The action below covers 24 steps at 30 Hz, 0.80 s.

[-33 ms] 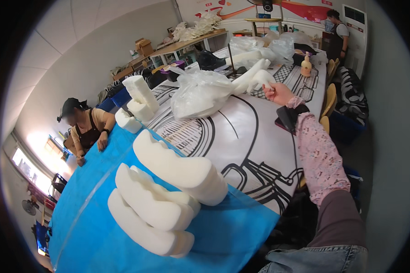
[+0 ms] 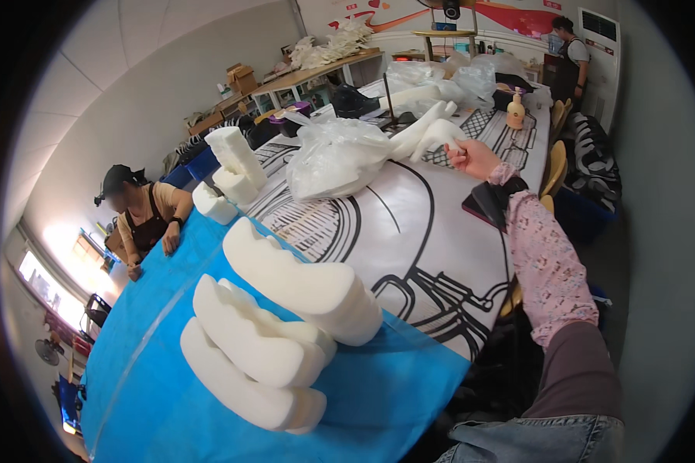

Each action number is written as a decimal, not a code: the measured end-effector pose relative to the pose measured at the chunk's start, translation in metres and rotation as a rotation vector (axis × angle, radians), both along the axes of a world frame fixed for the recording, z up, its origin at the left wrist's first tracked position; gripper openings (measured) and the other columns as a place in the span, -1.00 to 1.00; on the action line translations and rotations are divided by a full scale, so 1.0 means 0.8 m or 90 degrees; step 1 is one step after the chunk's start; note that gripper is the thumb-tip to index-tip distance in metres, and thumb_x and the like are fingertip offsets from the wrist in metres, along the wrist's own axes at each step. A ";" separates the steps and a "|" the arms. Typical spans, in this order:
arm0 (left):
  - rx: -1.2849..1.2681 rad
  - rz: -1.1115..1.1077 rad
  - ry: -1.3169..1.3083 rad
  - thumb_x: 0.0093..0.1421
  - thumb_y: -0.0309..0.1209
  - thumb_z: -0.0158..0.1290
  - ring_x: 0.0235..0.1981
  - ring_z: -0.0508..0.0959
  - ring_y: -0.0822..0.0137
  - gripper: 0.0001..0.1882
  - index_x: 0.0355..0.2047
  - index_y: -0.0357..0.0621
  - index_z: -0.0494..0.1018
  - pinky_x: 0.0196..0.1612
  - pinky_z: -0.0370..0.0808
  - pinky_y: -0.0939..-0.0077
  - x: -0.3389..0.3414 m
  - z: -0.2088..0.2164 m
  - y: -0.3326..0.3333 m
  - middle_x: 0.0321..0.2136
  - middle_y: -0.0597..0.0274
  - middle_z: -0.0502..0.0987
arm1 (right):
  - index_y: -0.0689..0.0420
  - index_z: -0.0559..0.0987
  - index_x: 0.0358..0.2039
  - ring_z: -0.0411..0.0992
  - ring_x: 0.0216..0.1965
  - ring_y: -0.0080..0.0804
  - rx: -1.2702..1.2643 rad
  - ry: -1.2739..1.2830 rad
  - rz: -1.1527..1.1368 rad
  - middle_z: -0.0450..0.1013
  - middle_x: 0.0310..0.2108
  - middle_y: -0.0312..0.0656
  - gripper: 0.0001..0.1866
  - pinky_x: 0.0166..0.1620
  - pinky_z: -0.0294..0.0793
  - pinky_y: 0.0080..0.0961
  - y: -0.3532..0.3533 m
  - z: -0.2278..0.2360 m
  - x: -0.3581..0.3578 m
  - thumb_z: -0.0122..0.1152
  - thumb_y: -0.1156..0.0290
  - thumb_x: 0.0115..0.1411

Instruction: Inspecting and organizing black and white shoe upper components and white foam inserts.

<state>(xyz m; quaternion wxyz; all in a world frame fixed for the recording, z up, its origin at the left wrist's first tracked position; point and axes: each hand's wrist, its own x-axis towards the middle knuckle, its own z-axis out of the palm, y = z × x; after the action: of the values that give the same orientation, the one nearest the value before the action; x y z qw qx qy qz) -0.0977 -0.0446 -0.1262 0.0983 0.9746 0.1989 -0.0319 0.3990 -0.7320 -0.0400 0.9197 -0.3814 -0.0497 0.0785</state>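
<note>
My right hand reaches far across the table, its fingers closed on the end of a curved white foam piece. Beside that piece lies another long white foam piece, next to a clear plastic bag with white contents. Nearer to me, thick wavy-edged white foam pieces stand in stacks on a blue cloth: one stack at the right, others to its left. My left hand is out of the picture.
Smaller white foam blocks stand at the table's left. A dark phone lies under my right wrist. A pump bottle stands farther back, with chairs along the right edge. A co-worker leans at the left; another person stands at the back.
The view has shifted very slightly, and more of the phone shows beside my right wrist. My right hand keeps its grip on the foam piece.
</note>
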 end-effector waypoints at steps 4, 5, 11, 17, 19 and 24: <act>0.000 -0.001 0.003 0.09 -0.17 0.05 0.11 0.12 -0.20 -0.24 0.14 -0.41 0.02 0.16 0.09 0.17 -0.003 0.005 -0.005 0.09 -0.36 0.08 | 0.32 0.21 -0.10 0.15 -0.57 -0.63 -0.270 -0.034 0.135 0.28 -0.36 -0.20 -0.73 -0.57 0.17 -0.78 0.013 0.020 -0.092 -0.18 0.44 0.25; 0.019 -0.009 -0.003 0.10 -0.17 0.04 0.11 0.12 -0.20 -0.25 0.14 -0.40 0.02 0.16 0.09 0.17 -0.005 0.004 -0.003 0.09 -0.36 0.08 | 0.28 0.27 -0.14 0.19 -0.57 -0.65 -0.315 -0.036 0.153 0.33 -0.37 -0.20 -0.74 -0.58 0.18 -0.80 0.021 0.028 -0.119 -0.17 0.37 0.26; 0.031 -0.023 -0.001 0.12 -0.16 0.01 0.10 0.13 -0.21 -0.28 0.13 -0.42 0.04 0.16 0.09 0.17 -0.003 0.013 -0.015 0.08 -0.38 0.10 | 0.19 0.30 -0.13 0.39 -0.54 -0.57 -0.545 -0.229 -0.330 0.44 -0.36 -0.18 -0.73 -0.54 0.36 -0.72 -0.001 0.074 -0.139 -0.13 0.29 0.24; 0.035 -0.038 -0.001 0.12 -0.16 0.01 0.11 0.12 -0.20 -0.28 0.12 -0.44 0.06 0.16 0.09 0.19 0.005 0.016 -0.023 0.08 -0.38 0.10 | 0.26 0.25 -0.15 0.44 -0.66 -0.44 -0.838 -0.035 -0.474 0.43 -0.40 -0.08 -0.69 -0.70 0.37 -0.60 -0.026 0.008 -0.044 -0.13 0.31 0.20; 0.037 -0.043 0.007 0.11 -0.15 0.02 0.11 0.12 -0.20 -0.28 0.12 -0.43 0.07 0.17 0.09 0.20 -0.001 0.015 -0.018 0.09 -0.38 0.09 | 0.20 0.25 -0.09 0.42 -0.63 -0.52 -0.850 0.036 -0.296 0.42 -0.39 -0.15 -0.67 -0.65 0.37 -0.66 -0.007 0.011 -0.050 -0.10 0.27 0.21; 0.017 -0.015 -0.018 0.15 -0.35 -0.07 0.19 0.06 -0.05 -0.40 0.15 -0.32 0.03 0.21 0.01 0.21 -0.003 -0.013 0.009 0.17 -0.18 0.00 | 0.14 0.27 -0.06 0.42 -0.55 -0.59 -0.786 -0.119 0.048 0.43 -0.36 -0.22 -0.65 -0.51 0.37 -0.73 0.046 0.063 -0.127 -0.06 0.24 0.21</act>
<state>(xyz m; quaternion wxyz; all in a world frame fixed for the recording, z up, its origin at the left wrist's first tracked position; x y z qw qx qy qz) -0.1002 -0.0374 -0.1365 0.0880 0.9785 0.1861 -0.0164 0.2972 -0.6949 0.0105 0.5182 -0.8458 -0.0885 0.0913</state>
